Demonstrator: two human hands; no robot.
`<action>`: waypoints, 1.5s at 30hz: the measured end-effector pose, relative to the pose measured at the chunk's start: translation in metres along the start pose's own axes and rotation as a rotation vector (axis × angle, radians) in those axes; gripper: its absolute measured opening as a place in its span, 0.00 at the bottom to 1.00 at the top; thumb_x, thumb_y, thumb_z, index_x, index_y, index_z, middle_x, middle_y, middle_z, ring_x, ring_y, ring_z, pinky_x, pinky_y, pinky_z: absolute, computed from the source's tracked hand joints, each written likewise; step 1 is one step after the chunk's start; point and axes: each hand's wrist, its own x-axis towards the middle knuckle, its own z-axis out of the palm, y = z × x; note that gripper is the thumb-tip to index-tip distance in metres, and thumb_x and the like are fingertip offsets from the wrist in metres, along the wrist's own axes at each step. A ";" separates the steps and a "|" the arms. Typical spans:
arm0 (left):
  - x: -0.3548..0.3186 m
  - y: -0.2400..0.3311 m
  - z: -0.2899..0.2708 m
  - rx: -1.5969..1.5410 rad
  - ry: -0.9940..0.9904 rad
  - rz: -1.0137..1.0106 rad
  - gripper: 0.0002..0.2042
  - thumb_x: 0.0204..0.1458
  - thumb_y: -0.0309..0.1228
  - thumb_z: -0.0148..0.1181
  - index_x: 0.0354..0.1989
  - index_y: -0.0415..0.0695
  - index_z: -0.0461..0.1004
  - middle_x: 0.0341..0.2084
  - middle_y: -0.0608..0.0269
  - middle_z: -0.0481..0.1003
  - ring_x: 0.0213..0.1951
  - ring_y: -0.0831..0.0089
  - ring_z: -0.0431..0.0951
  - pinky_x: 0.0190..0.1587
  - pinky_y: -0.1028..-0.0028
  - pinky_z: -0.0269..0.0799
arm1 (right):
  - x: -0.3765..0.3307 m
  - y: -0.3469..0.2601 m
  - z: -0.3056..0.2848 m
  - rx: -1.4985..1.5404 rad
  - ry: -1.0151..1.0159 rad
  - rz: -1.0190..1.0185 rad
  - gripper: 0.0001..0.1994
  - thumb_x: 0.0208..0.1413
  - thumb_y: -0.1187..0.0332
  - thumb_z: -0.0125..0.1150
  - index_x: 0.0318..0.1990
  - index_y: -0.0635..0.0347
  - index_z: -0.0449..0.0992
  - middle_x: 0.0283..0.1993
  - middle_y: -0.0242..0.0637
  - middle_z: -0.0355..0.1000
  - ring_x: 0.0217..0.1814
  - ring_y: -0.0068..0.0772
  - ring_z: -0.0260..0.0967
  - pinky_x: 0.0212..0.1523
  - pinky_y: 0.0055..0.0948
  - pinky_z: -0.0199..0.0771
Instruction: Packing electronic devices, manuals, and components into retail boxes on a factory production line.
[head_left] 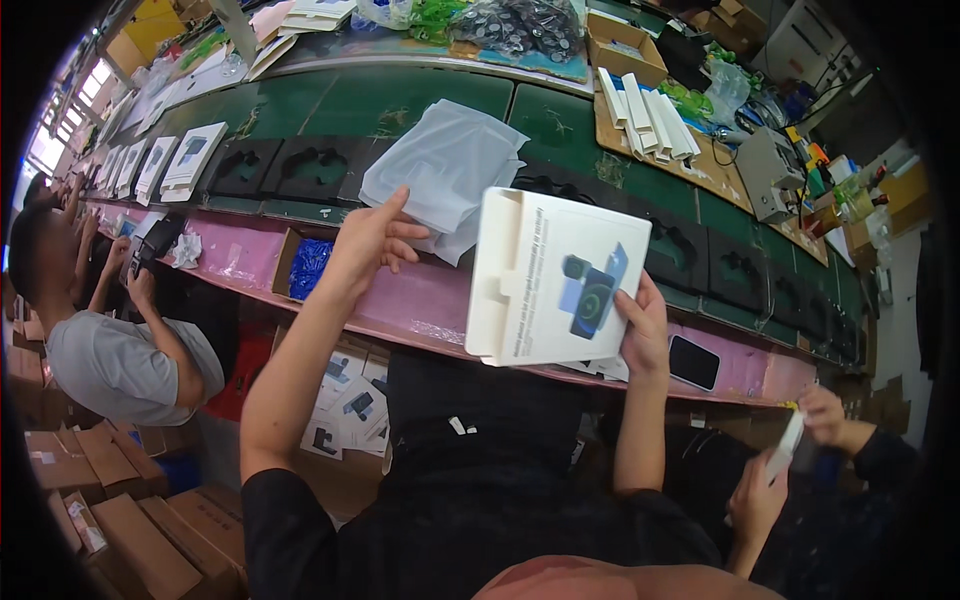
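Observation:
In my right hand [645, 328] is a flat white printed box [545, 290], gripped at its right edge with the thumb on the printed face. The picture on it shows a phone with a charging stand. Its left side faces up toward me and shows a tab and a cut-out. My left hand [378, 240] is held apart from the box, fingers spread and nothing in them. Just beyond those fingers lies a loose stack of frosted plastic bags [445, 160] on the green bench.
Black foam trays [315, 165] line the bench [430, 95] on both sides. White boxes [190, 160] stand at the far left, white strips [645, 115] at the far right. A phone [693, 362] lies on the pink edge. Co-workers sit left [125, 340] and right [790, 465].

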 end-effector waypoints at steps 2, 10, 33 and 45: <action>0.018 0.002 0.001 -0.019 0.003 -0.039 0.28 0.67 0.53 0.62 0.43 0.31 0.78 0.33 0.52 0.85 0.22 0.73 0.82 0.17 0.78 0.68 | 0.011 0.006 0.011 -0.002 0.018 0.001 0.27 0.63 0.80 0.64 0.69 0.71 0.66 0.64 0.44 0.77 0.64 0.33 0.77 0.67 0.33 0.75; 0.006 -0.005 -0.022 0.064 0.229 0.139 0.13 0.65 0.38 0.63 0.42 0.39 0.80 0.31 0.61 0.81 0.33 0.74 0.82 0.26 0.74 0.73 | -0.005 0.033 0.021 0.199 0.041 0.086 0.24 0.68 0.76 0.61 0.69 0.70 0.66 0.63 0.44 0.77 0.63 0.34 0.77 0.68 0.35 0.75; -0.111 0.076 -0.023 0.175 0.288 0.704 0.14 0.65 0.30 0.68 0.53 0.34 0.81 0.41 0.64 0.84 0.39 0.81 0.81 0.45 0.80 0.74 | -0.015 0.102 0.038 0.621 -0.119 0.213 0.27 0.69 0.75 0.59 0.74 0.61 0.62 0.75 0.39 0.66 0.79 0.40 0.61 0.82 0.48 0.52; -0.115 0.045 0.050 0.531 0.113 0.723 0.13 0.60 0.22 0.69 0.51 0.32 0.81 0.36 0.58 0.85 0.38 0.79 0.81 0.43 0.74 0.76 | -0.018 0.114 0.065 0.862 -0.154 0.249 0.32 0.70 0.69 0.63 0.77 0.62 0.57 0.77 0.45 0.62 0.81 0.48 0.57 0.82 0.54 0.51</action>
